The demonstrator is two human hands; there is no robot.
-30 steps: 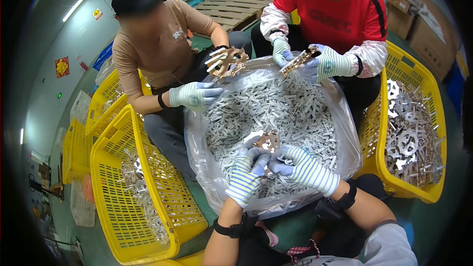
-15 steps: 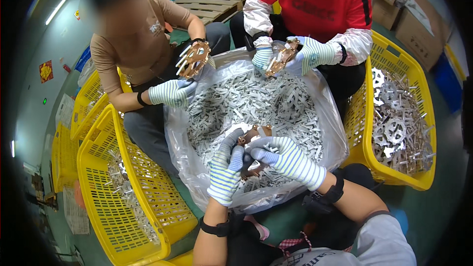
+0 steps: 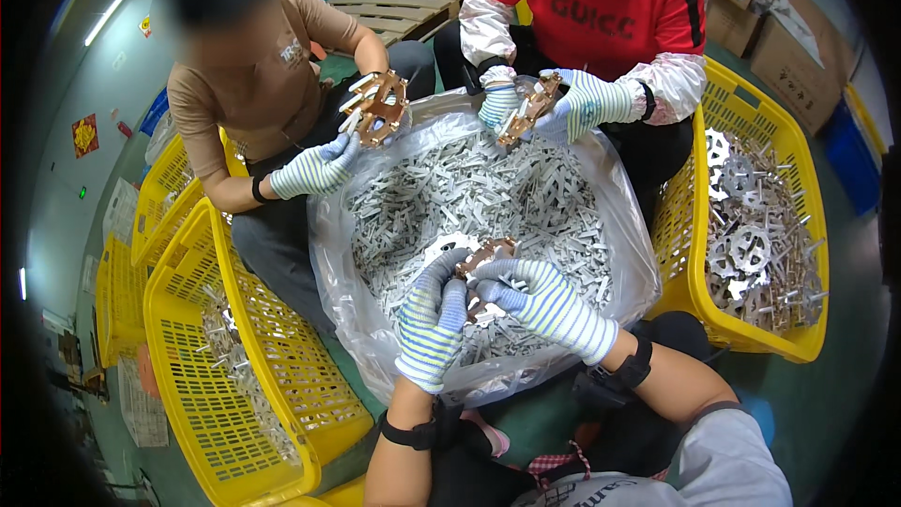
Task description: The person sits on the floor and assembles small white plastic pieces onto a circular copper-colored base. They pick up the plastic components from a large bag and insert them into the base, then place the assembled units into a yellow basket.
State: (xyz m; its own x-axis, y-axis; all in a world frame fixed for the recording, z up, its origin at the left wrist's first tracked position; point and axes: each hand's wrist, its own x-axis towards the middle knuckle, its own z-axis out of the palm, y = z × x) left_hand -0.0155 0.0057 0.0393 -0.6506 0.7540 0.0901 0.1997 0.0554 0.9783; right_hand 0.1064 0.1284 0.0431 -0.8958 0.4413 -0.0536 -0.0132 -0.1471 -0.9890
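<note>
Over the near side of the lined container, both my hands, in striped gloves, hold a copper-coloured, toothed metal plate (image 3: 492, 251). My left hand (image 3: 432, 324) is closed round its left side, thumb toward the middle. From the right, the fingertips of my right hand (image 3: 549, 305) pinch at the plate; any small piece between them is hidden. Below the plate lies a heap of small whitish strips (image 3: 488, 183) inside a clear plastic liner (image 3: 631, 216).
Opposite me, two co-workers in striped gloves each hold a copper-coloured plate (image 3: 375, 111) with white strips on it. Yellow baskets of metal parts stand at the left (image 3: 235, 225) and right (image 3: 699, 216). A wooden pallet (image 3: 404, 0) lies behind.
The plate in my hands has turned and tilted slightly, and a white strip by its upper right edge no longer shows. The left co-worker's plate has moved up and turned.
</note>
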